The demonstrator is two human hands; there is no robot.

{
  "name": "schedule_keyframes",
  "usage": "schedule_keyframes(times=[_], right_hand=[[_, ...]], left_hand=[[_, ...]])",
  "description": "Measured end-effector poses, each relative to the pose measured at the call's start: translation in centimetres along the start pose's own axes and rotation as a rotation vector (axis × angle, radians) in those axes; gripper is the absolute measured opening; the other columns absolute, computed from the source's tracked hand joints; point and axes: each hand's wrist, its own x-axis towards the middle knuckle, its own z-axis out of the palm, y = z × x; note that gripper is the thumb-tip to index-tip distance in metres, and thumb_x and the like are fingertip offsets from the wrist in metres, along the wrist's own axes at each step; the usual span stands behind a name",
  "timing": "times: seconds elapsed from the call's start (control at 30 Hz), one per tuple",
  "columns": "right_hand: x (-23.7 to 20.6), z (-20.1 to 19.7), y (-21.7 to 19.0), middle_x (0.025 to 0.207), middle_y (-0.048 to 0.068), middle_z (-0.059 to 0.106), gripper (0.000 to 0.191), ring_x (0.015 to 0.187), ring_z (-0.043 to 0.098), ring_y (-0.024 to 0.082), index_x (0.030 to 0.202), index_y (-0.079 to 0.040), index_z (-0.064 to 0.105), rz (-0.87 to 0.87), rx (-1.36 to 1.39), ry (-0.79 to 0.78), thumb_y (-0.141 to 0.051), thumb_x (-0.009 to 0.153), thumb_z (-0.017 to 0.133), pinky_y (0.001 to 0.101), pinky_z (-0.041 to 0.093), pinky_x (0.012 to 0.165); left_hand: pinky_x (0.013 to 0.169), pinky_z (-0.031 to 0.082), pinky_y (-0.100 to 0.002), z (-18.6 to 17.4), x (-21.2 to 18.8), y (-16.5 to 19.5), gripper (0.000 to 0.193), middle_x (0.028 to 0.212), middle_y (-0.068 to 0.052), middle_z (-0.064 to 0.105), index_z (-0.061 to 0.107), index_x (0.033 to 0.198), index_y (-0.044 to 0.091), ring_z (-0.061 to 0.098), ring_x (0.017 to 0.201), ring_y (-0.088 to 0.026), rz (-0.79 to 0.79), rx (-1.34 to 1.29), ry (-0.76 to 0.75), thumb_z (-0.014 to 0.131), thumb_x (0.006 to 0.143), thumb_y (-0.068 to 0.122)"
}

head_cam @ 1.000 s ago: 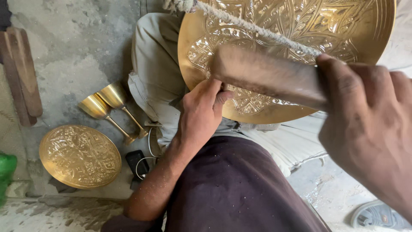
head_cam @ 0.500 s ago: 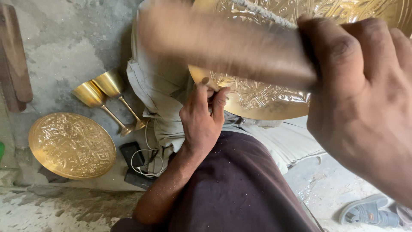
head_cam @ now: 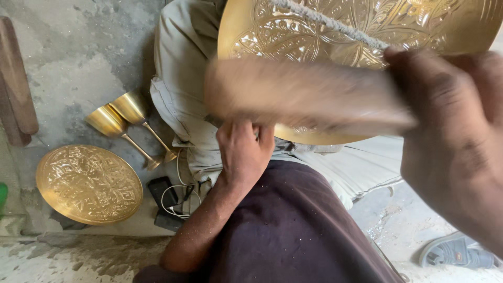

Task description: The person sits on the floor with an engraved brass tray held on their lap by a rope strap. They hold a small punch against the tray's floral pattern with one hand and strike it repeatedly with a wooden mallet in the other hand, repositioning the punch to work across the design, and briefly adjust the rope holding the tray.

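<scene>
Closest to the camera, the right hand fills the right side of the view, its fingers wrapped tight around one end of a wooden mallet, which stretches leftward and is blurred. Below it a dark brown cloth covers the lap. The left hand reaches up from there, forearm dusted with fine specks, its fingers curled at the lower rim of a large brass plate; the fingertips are hidden behind the mallet, so how firmly they grip cannot be told. The plate is engraved with leaf patterns, propped against light trousers, and a twisted rope crosses its face. Farther out on the concrete floor, a smaller engraved brass plate lies flat, with a dark phone and white cable just beside it. Two brass goblets lie tilted nearby, touching each other. A wooden block sits at the left edge, and a grey sandal at the lower right.
</scene>
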Motion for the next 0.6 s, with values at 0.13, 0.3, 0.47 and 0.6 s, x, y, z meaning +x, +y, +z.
schedule_keyframes(times=[0.13,0.3,0.47,0.6], right_hand=[[-0.6,0.5,1.3,0.102,0.023,0.068,0.044,0.086,0.065,0.027,0.136,0.012,0.056,0.025,-0.093,0.008,0.014,0.093,0.068,0.0353,0.056,0.074],[-0.8,1.4,2.2,0.117,0.024,0.067,0.046,0.099,0.069,0.028,0.143,0.009,0.055,-0.017,-0.139,-0.041,0.015,0.098,0.067,0.0354,0.06,0.088],[-1.3,2.4,3.6,0.107,0.021,0.068,0.041,0.09,0.069,0.03,0.135,0.006,0.06,-0.064,-0.223,-0.087,0.013,0.095,0.066,0.0399,0.06,0.081],[-3.3,3.3,4.3,0.113,0.026,0.068,0.052,0.087,0.071,0.032,0.14,0.006,0.061,0.156,-0.175,-0.201,0.016,0.089,0.065,0.0367,0.06,0.073]], left_hand=[[0.064,0.056,-0.035,0.4,0.7,0.5,0.023,0.09,-0.01,0.062,0.053,0.106,0.0,0.07,0.076,-0.021,0.01,0.026,-0.035,0.07,0.107,0.016],[0.064,0.055,-0.037,0.6,1.1,0.9,0.023,0.088,-0.01,0.062,0.055,0.11,-0.001,0.069,0.075,-0.024,-0.007,0.048,-0.034,0.07,0.106,0.016],[0.07,0.056,-0.039,0.7,1.6,1.2,0.024,0.094,-0.014,0.064,0.057,0.117,0.0,0.07,0.083,-0.03,0.079,0.086,-0.058,0.071,0.104,0.015],[0.07,0.057,-0.039,0.7,2.6,1.5,0.028,0.096,-0.014,0.068,0.058,0.119,0.001,0.073,0.086,-0.03,0.035,0.021,-0.182,0.073,0.102,0.017]])
